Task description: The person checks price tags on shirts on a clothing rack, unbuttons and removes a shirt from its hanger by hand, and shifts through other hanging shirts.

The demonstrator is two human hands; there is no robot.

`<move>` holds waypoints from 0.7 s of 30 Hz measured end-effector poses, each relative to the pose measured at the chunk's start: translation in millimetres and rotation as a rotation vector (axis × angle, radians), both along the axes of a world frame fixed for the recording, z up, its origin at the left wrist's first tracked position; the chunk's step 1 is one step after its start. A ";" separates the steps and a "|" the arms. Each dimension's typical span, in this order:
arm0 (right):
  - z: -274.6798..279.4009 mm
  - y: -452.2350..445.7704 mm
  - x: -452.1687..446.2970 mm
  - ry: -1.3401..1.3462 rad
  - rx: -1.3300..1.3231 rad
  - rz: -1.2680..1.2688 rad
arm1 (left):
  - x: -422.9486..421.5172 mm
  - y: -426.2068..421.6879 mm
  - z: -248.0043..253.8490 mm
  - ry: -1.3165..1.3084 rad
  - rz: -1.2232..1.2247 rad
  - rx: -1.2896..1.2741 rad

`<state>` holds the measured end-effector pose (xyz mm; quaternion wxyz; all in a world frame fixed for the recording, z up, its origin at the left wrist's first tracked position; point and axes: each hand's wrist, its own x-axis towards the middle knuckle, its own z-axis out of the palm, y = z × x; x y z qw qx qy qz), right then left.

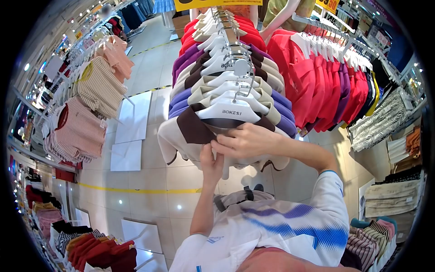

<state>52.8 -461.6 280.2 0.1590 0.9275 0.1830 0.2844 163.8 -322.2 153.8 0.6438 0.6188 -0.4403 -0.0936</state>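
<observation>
With narrowed fingers, our left hand [211, 162] and right hand [245, 141] are pinching the cream polo shirt [185, 146] below its brown collar [195, 124]; it is already hanging on its white hanger [231, 112], but we cannot tell whether it is buttoned.

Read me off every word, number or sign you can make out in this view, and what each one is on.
"BOKESI": front white hanger, inside the brown-collared shirt.
"BOKE", the rest unclear: white hanger farther back.
"50": yellow sign at upper right; its other characters are unclear.
Yellow sign at top centre: cut off, unreadable.
Small lettering on the wearer's white shirt: too small to read.
</observation>
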 end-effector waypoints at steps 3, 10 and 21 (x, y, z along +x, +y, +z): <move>0.0 -1.3 0.9 0.002 -0.007 -0.025 | -0.2 -4.8 -7.9 -0.022 0.037 -0.011; 10.6 -2.2 2.6 0.153 -0.005 -0.081 | -2.2 -6.9 4.2 -0.242 0.128 -0.059; 13.6 0.5 7.0 0.209 0.120 -0.070 | -3.1 -8.8 -24.3 -0.198 0.145 -0.187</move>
